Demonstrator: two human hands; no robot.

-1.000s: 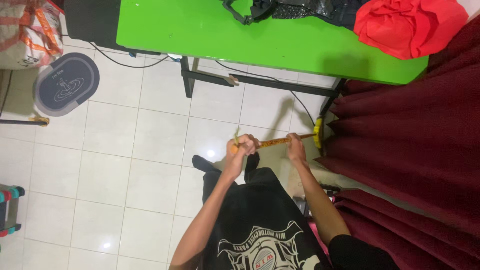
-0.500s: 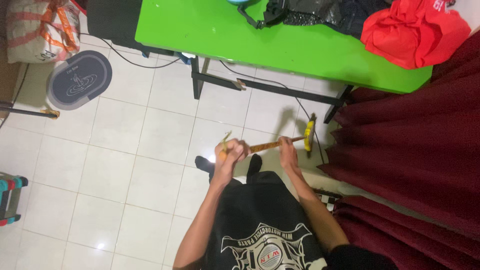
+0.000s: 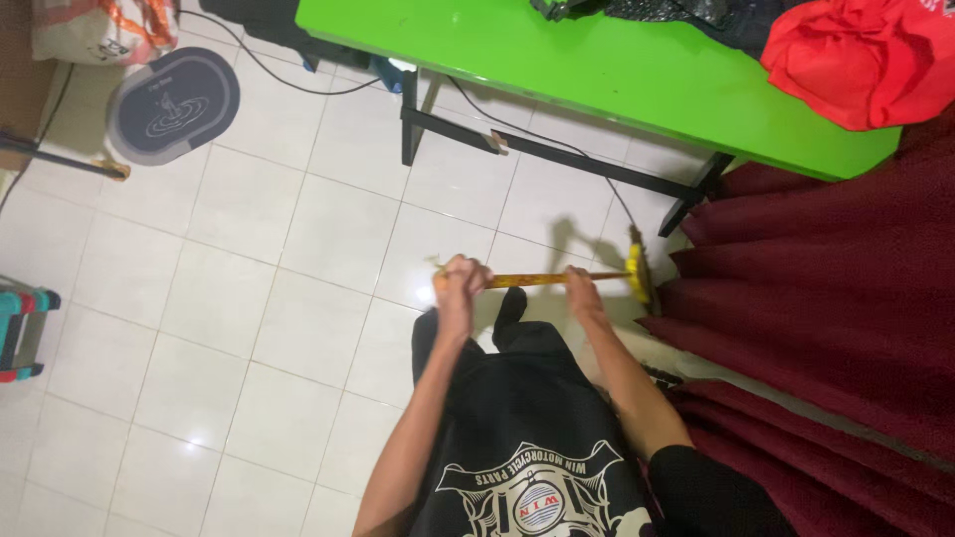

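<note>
Yellow-orange and slim, the broom handle runs level across the middle of my view, held above the white tiled floor. My left hand is wrapped tight around its left end, fingers curled fully over it, and a small greenish loop sticks out just past the fist. My right hand closes around the handle further to the right, well apart from the left one, with a bare stretch of stick between them. At the right end sits the yellow broom head, pressed close to the folds of the dark red curtain that fills the right side; I cannot tell whether its bristles touch the floor or the cloth. Its shadow falls on the tiles just beyond the handle.

On the far side stands the bright green surface on black metal legs, with a crumpled red cloth on its right end and some dark items beside that at the far edge. A black cable trails across the floor under it. Far left lies an oval grey mat, and a teal and red stool shows at the left edge. Near me I see my black printed shirt and both bare forearms reaching out to the handle.
</note>
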